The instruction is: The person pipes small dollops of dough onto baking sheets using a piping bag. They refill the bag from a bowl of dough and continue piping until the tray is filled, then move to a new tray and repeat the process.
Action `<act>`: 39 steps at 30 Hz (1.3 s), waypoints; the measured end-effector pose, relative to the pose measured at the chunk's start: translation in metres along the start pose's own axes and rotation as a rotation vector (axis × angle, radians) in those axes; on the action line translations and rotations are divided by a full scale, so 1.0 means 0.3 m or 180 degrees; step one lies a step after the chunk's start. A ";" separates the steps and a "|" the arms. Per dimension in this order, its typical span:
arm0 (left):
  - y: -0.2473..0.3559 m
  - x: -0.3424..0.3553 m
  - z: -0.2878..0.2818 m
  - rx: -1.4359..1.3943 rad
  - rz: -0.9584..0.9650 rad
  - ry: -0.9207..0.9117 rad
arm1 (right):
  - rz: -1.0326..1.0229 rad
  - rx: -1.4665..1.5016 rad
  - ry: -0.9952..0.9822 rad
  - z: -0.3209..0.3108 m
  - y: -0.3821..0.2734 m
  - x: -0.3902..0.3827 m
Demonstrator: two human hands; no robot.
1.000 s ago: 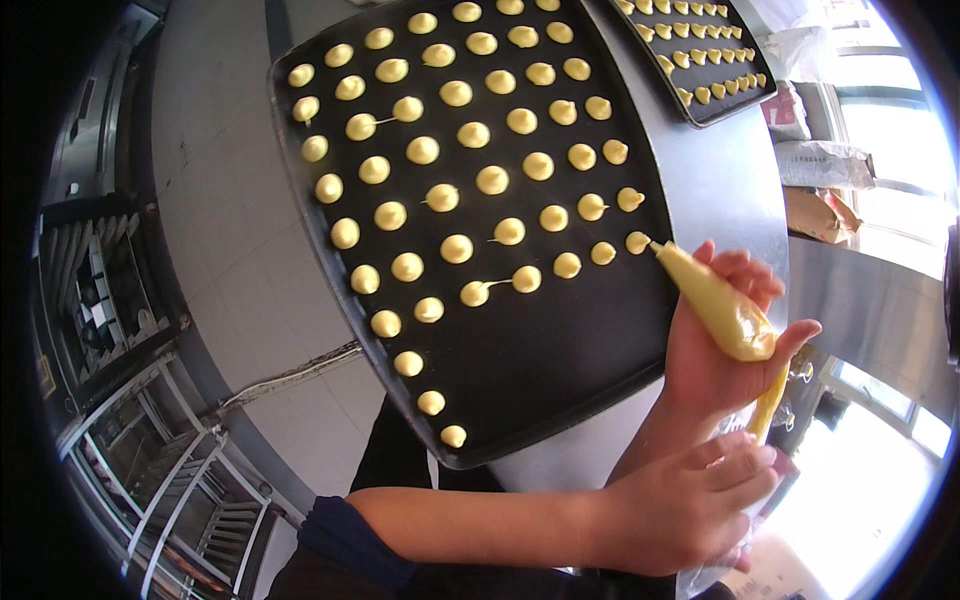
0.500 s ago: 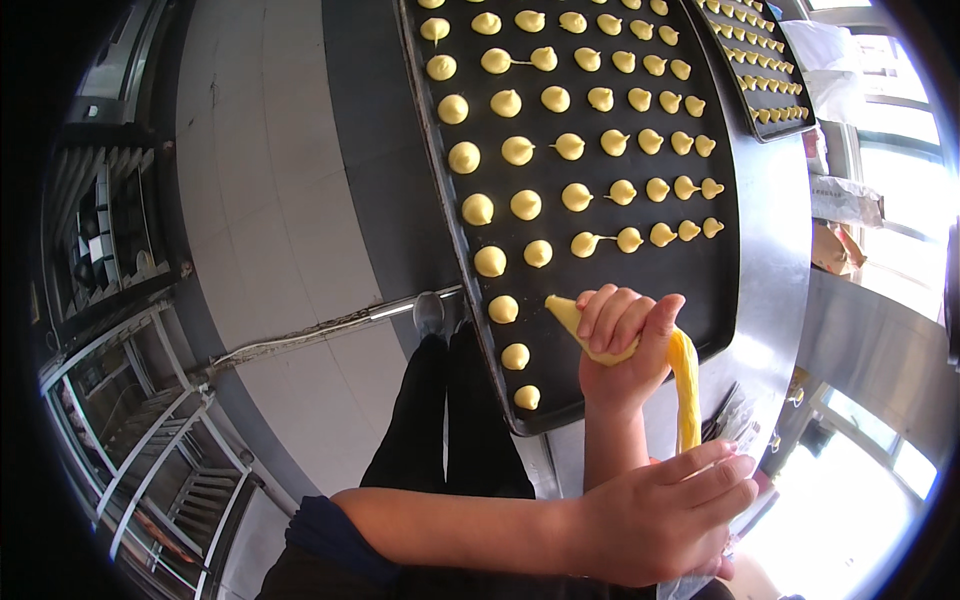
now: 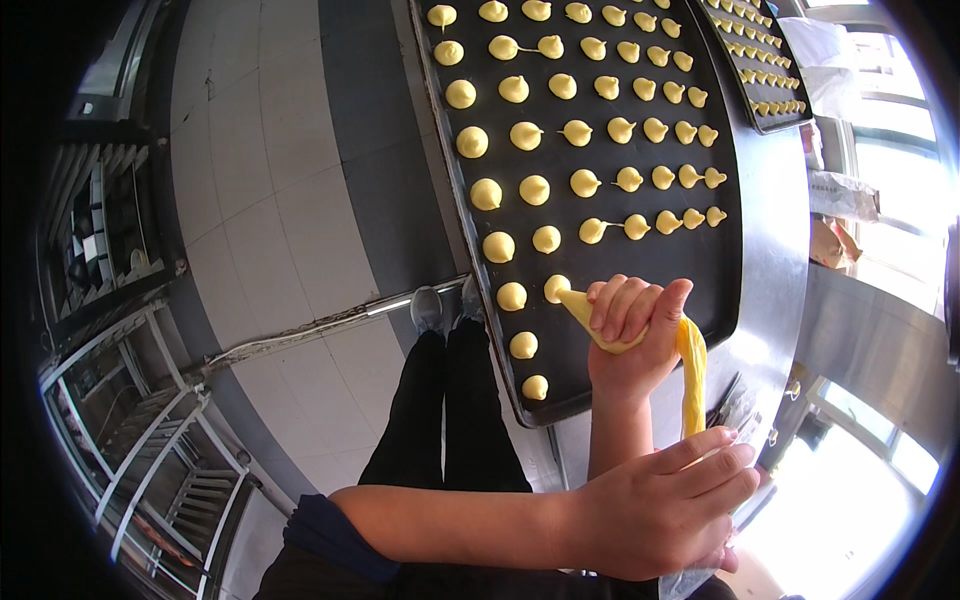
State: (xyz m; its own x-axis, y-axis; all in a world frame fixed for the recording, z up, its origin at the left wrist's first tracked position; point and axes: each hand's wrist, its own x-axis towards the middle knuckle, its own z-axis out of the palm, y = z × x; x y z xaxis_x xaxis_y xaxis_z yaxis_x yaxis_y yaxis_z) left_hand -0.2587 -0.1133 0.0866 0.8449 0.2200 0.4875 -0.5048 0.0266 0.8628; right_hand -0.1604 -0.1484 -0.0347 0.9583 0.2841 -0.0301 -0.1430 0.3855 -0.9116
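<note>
My right hand [image 3: 635,320] is closed round a cone-shaped piping bag [image 3: 580,315] of pale yellow batter, its tip touching a small mound [image 3: 556,286] on the black baking tray [image 3: 640,280]. Rows of similar mounds cover much of that tray, some with thin trailing tails. From the top of my right fist, a twisted yellow length [image 3: 694,370] of the bag runs down to my left hand [image 3: 670,505]. That hand is closed on the clear plastic end [image 3: 685,575] of the bag, lower down, with its fingertips partly hidden.
A second tray [image 3: 755,120] of piped mounds lies at the top right on the steel table [image 3: 770,230], near bags [image 3: 840,195] by the windows. A metal rack [image 3: 160,440] stands at lower left. My legs and feet show beside the table over the tiled floor [image 3: 280,230].
My right hand has swung left from the tray's right edge and tightened round the bag. A new mound has appeared at the tip. The view has shifted, bringing my legs into sight.
</note>
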 end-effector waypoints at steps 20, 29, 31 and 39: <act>-0.026 0.037 0.068 -0.0147 -0.0062 -0.0113 | -0.0129 0.0415 -0.0292 -0.067 -0.115 0.102; -0.071 0.042 0.079 -0.0145 -0.0172 -0.0163 | -0.0172 -0.0164 0.0087 -0.121 -0.049 0.086; -0.069 0.046 0.084 -0.0146 -0.0185 -0.0162 | -0.0155 -0.0150 0.0110 -0.119 -0.055 0.090; -0.071 0.052 0.099 -0.0151 -0.0166 -0.0189 | -0.0102 -0.0076 0.0168 -0.134 -0.059 0.082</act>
State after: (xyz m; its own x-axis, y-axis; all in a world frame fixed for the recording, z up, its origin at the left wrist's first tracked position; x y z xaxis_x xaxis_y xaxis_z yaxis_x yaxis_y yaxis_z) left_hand -0.2294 -0.1395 0.0797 0.8785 0.1590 0.4504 -0.4665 0.0829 0.8806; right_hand -0.1244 -0.1836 -0.0357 0.9741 0.2251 -0.0217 -0.1066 0.3724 -0.9219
